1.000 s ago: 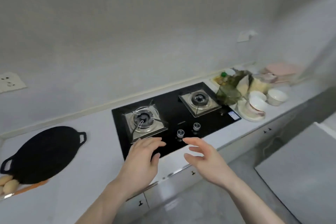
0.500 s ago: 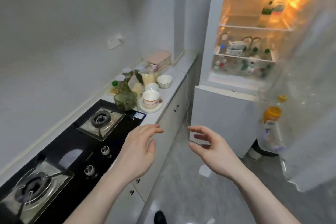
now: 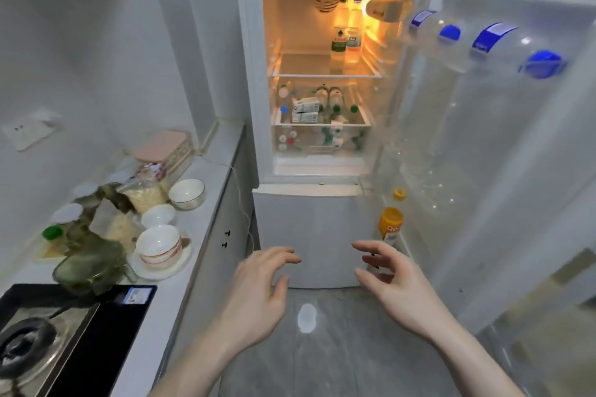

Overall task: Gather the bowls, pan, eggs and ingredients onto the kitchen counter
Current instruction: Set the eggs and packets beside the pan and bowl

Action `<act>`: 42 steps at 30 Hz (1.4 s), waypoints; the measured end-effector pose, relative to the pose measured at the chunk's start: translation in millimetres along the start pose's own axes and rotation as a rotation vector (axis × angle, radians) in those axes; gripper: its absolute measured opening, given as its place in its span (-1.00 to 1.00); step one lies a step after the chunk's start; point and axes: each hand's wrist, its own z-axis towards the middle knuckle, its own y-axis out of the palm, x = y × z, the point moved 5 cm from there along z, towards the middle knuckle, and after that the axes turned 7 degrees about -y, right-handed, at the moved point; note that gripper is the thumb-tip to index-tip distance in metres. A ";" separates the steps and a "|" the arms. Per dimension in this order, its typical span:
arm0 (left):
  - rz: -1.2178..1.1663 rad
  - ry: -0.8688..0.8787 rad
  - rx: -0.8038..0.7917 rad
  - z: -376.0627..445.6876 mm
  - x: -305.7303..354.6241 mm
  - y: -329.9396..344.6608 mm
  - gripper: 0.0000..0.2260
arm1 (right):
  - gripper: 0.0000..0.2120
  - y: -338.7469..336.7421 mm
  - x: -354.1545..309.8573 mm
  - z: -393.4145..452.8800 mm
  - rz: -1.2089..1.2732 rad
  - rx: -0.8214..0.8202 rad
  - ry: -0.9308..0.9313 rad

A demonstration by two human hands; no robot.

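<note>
Now the view has swung off the stove and squarely onto the open fridge (image 3: 322,80), glowing amber inside. Left hand (image 3: 261,287) and right hand (image 3: 392,280) hover empty, fingers loosely spread, apart from each other. On the pale table (image 3: 206,203) sit glossy white bowls (image 3: 158,246) stacked on a plate, one more bowl (image 3: 187,193) behind, beside a smoky green glass dish (image 3: 92,267). Bags of ingredients (image 3: 142,198) blur together; shelf bottles are hard to read.

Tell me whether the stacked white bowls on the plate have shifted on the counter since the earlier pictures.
No. The stacked white bowls sit on their plate beside the green glass dish, as before; only the camera turned.
</note>
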 end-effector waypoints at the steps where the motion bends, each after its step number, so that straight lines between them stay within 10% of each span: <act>1: -0.003 0.010 -0.024 11.3 -2.7 4.5 -0.70 | -0.65 -3.7 7.0 7.4 -0.022 0.022 0.023; 12: 0.020 0.226 -0.450 135.3 49.4 113.9 -0.68 | -0.71 -42.3 82.1 58.0 -0.387 0.071 0.307; 42: 0.961 0.711 -1.085 235.9 122.8 333.2 -0.73 | -0.56 -36.6 226.3 144.6 -0.939 -0.557 0.676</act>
